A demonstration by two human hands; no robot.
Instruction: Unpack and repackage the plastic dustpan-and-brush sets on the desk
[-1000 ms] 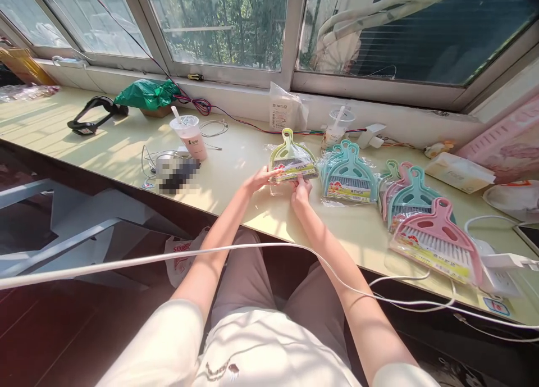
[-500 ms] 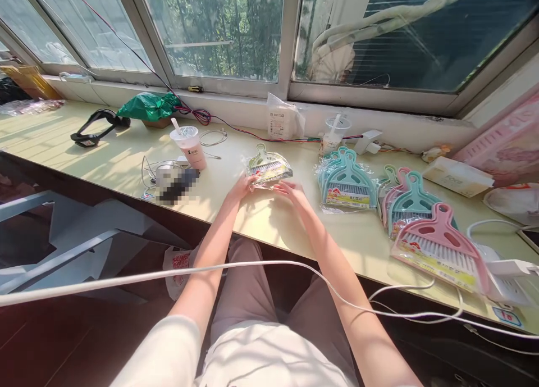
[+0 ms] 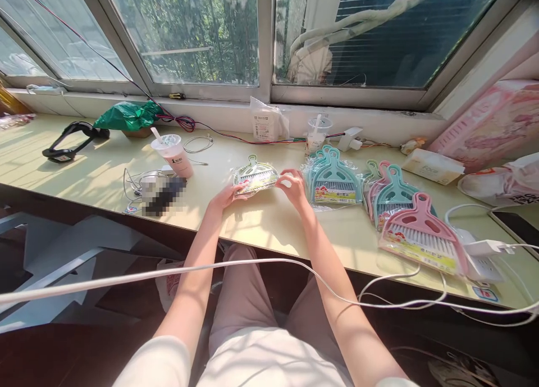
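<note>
A light green dustpan and brush set (image 3: 256, 176) in clear wrap lies before me, its handle pointing at the window. My left hand (image 3: 226, 197) grips its lower left corner, thumb on top. At its right end, my right hand (image 3: 293, 186) pinches the wrapping between thumb and fingers. Just right of that hand sits a stack of turquoise dustpan sets (image 3: 334, 179), also wrapped. Farther right, green, pink and turquoise sets overlap in a second stack, with a pink dustpan set (image 3: 423, 235) in front.
A cup of pink drink (image 3: 173, 155) stands left on the table (image 3: 202, 207), beside tangled cables. Another cup (image 3: 316, 134) is behind the turquoise stack. A black headset-like frame (image 3: 69, 142) and green bag (image 3: 128, 115) lie far left. A white cable (image 3: 261, 261) crosses over my lap.
My right hand has gone from loosely extended fingers to pinching the right end of the green set's wrapping. My left hand keeps its grip. The view has shifted right.
</note>
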